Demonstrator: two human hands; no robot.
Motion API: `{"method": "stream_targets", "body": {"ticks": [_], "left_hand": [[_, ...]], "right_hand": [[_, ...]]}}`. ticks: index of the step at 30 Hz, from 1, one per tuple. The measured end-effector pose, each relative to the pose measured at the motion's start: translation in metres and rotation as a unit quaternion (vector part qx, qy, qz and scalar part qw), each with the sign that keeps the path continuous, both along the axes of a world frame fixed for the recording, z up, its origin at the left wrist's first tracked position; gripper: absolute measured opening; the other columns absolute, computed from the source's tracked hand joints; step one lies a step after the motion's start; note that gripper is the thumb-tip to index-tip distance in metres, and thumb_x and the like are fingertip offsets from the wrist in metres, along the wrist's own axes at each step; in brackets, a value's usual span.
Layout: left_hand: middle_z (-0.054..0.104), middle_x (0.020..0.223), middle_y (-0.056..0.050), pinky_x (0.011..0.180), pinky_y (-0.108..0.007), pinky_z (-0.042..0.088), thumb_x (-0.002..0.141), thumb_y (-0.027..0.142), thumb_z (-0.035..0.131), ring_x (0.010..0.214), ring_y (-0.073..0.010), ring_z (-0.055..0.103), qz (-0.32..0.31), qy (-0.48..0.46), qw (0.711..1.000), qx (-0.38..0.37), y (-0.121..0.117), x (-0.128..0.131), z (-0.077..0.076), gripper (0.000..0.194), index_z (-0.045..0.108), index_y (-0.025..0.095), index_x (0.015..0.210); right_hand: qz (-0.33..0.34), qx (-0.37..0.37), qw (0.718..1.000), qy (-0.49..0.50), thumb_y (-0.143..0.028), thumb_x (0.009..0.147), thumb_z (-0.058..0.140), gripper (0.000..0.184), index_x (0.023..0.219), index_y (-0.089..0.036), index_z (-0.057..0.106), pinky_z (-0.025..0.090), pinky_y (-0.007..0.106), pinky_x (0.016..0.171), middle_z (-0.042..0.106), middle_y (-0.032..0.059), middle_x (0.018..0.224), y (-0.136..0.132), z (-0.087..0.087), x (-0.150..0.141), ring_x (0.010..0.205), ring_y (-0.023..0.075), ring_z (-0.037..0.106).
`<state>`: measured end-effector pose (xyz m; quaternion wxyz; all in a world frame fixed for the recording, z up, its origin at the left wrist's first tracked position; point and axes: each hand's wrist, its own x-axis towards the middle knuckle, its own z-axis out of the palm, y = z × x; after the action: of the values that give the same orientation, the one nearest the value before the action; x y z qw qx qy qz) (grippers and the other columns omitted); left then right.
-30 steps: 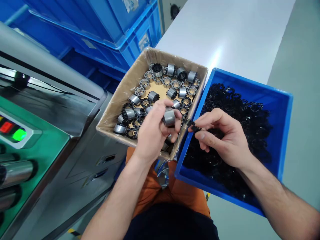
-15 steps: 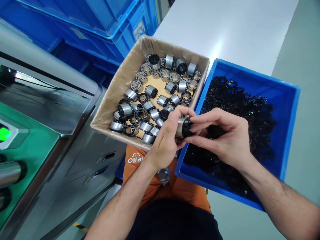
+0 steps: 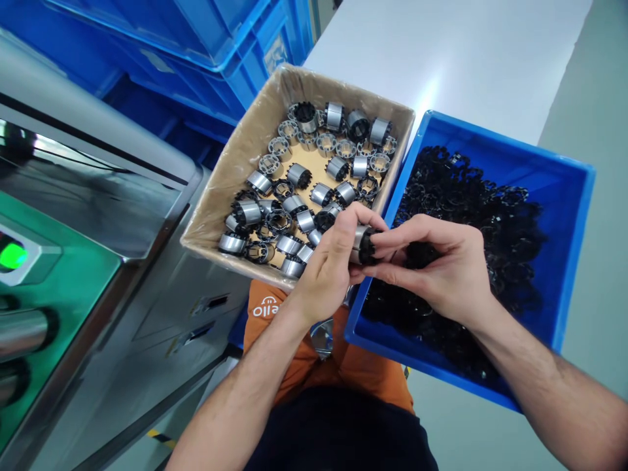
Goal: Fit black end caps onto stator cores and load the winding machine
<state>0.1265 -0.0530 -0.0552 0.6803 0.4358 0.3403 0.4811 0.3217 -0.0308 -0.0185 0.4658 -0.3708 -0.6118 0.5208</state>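
My left hand [image 3: 330,267] is wrapped around a stator core [image 3: 360,243], a silvery metal cylinder held between the two trays. A black toothed plastic end cap [image 3: 366,247] sits at the core's right end. The fingertips of my right hand [image 3: 436,261] pinch this cap from the right, thumb below and fingers above. Its far side is hidden by the fingers. Beyond my left hand is a plastic-lined cardboard box [image 3: 210,190] with many similar cores, some with black caps and some bare. Under my right hand lies a blue bin [image 3: 564,216] with a heap of black plastic caps [image 3: 471,190].
Stacked blue crates [image 3: 210,59] stand at the upper left. A metal machine [image 3: 161,307] with a green panel [image 3: 63,314] and a lit green lamp fills the left side. Behind the box and bin extends a white tabletop [image 3: 441,52].
Both hands stay together around the stator core, with small shifts of the fingers. The core is turned slightly, and less of its metal side and cap shows. The whole view has shifted a little.
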Motion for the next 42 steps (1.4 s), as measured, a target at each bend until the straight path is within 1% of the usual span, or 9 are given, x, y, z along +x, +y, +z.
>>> {"method": "stream_targets", "body": {"ticks": [4,8,20,26,29,32,35,38,42], "left_hand": [[0.055,0.080,0.002,0.045,-0.023,0.025,0.128,0.078,0.048,0.053,-0.0101,0.031,0.002,0.001,1.000,-0.003,0.001,0.000,0.000,0.058,0.068,0.026,0.116],[0.061,0.093,-0.001,0.052,-0.025,0.038,0.130,0.076,0.045,0.063,-0.0128,0.047,0.003,0.012,1.000,0.018,-0.003,-0.004,-0.001,0.056,0.072,0.027,0.126],[0.077,0.102,-0.003,0.072,-0.035,0.060,0.130,0.074,0.048,0.074,-0.0188,0.069,-0.008,0.057,0.997,0.057,-0.009,-0.009,0.004,0.052,0.064,0.031,0.154],[0.085,0.095,-0.004,0.046,-0.024,0.046,0.113,0.085,0.077,0.052,-0.0122,0.070,0.105,-0.001,0.993,0.052,0.003,0.000,0.005,0.066,0.061,0.023,0.100],[0.075,0.073,0.003,0.041,-0.021,0.035,0.110,0.090,0.077,0.041,-0.0097,0.052,0.176,-0.002,0.984,-0.019,0.007,0.004,0.007,0.066,0.060,0.026,0.105],[0.065,0.073,0.007,0.046,-0.023,0.042,0.113,0.083,0.079,0.048,-0.0109,0.047,0.156,-0.007,0.986,-0.064,0.009,0.003,0.009,0.057,0.069,0.030,0.130],[0.068,0.084,0.002,0.051,-0.025,0.046,0.114,0.075,0.080,0.063,-0.0156,0.059,0.100,-0.022,0.991,-0.084,0.010,0.001,0.006,0.054,0.069,0.033,0.147],[0.059,0.077,0.003,0.048,-0.026,0.036,0.114,0.079,0.080,0.060,-0.0158,0.054,0.056,0.000,0.996,-0.069,0.008,-0.001,0.001,0.054,0.072,0.031,0.138],[0.053,0.075,0.004,0.051,-0.028,0.033,0.119,0.085,0.065,0.057,-0.0140,0.044,0.054,0.019,0.998,-0.028,0.003,-0.003,-0.003,0.057,0.072,0.029,0.123]], "right_hand": [[-0.001,0.013,1.000,-0.013,-0.010,0.086,0.112,0.033,0.108,-0.032,0.101,0.079,0.029,0.084,0.097,-0.0010,0.100,-0.003,-0.003,-0.002,0.090,0.0193,0.094],[-0.018,-0.079,0.996,0.024,-0.027,0.074,0.124,0.039,0.104,-0.028,0.099,0.078,0.032,0.075,0.092,-0.0011,0.086,-0.005,-0.005,-0.006,0.075,0.0194,0.089],[0.021,-0.135,0.988,0.078,-0.020,0.072,0.123,0.037,0.097,-0.032,0.099,0.053,0.026,0.060,0.082,-0.0046,0.077,-0.003,-0.003,-0.005,0.063,0.0113,0.067],[0.004,-0.125,0.991,0.052,-0.033,0.102,0.100,0.035,0.136,-0.034,0.091,0.067,0.031,0.080,0.080,0.0010,0.116,0.006,-0.003,0.005,0.099,0.0187,0.075],[0.009,-0.158,0.987,0.042,-0.051,0.113,0.091,0.035,0.141,-0.033,0.081,0.056,0.027,0.055,0.083,0.0035,0.121,0.006,0.002,0.007,0.080,0.0166,0.075],[0.008,-0.126,0.992,0.011,-0.062,0.118,0.084,0.034,0.134,-0.032,0.079,0.041,0.026,0.045,0.068,-0.0043,0.083,0.000,0.004,0.007,0.055,0.0126,0.053],[0.028,-0.117,0.993,0.010,-0.060,0.120,0.081,0.028,0.125,-0.032,0.079,0.059,0.027,0.063,0.071,-0.0026,0.089,-0.005,0.004,0.008,0.071,0.0154,0.067],[0.081,-0.136,0.987,-0.020,-0.062,0.121,0.079,0.032,0.128,-0.031,0.077,0.069,0.030,0.077,0.082,0.0015,0.101,-0.004,0.005,0.008,0.092,0.0206,0.083],[0.055,-0.128,0.990,0.008,-0.058,0.098,0.109,0.052,0.119,-0.032,0.070,0.057,0.026,0.052,0.080,-0.0051,0.092,0.000,0.006,0.003,0.062,0.0133,0.070]]}}
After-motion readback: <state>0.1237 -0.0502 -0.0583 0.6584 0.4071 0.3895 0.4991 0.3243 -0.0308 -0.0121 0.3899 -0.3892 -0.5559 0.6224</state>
